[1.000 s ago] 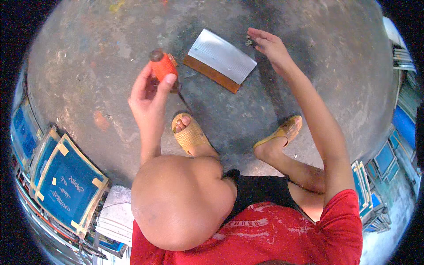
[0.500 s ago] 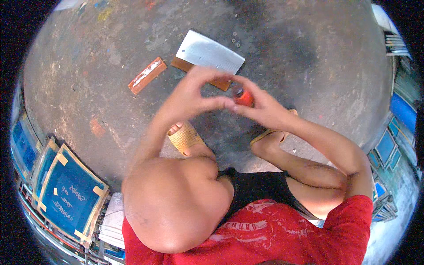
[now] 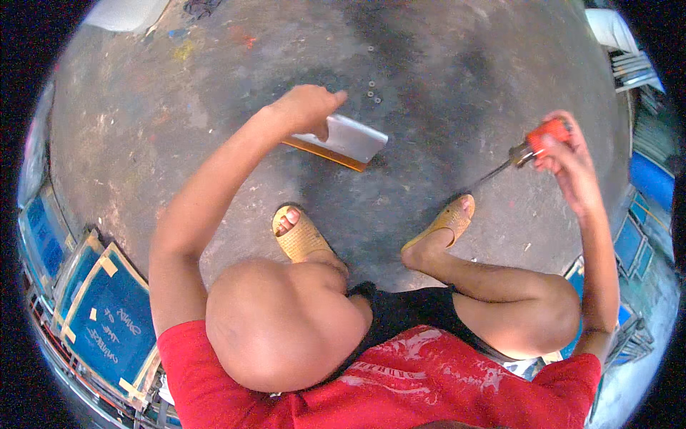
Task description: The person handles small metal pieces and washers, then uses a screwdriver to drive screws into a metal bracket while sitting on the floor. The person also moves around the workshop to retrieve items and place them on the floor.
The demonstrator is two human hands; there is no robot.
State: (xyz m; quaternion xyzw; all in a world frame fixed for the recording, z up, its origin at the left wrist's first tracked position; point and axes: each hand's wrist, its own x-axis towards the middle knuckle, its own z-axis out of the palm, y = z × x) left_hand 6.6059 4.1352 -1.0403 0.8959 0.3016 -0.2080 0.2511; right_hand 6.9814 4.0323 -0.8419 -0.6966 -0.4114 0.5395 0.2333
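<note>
My left hand [image 3: 307,111] is closed on the left end of a squeegee [image 3: 361,139]; the plate has a smooth silver metal face and an orange-brown strip along its near edge. Some of those fingers are hidden behind the palm and plate. Off to the right, well apart from the squeegee, my right hand [image 3: 575,161] is wrapped around the red handle of a screwdriver [image 3: 532,146]. Its long thin shaft slants down and left toward my right foot. Several small metal rings [image 3: 371,94] lie on the floor beyond the squeegee.
My feet in yellow woven slippers [image 3: 300,236] rest on the stained concrete floor [image 3: 429,93]. Blue framed screens [image 3: 107,322] lean at the left, and more frames [image 3: 629,236] stand along the right edge. A white object [image 3: 128,13] shows at the far left.
My hands have moved apart: the left onto the squeegee, the right outward with the screwdriver. The squeegee now looks tilted. The loose brown strip at left is out of sight.
</note>
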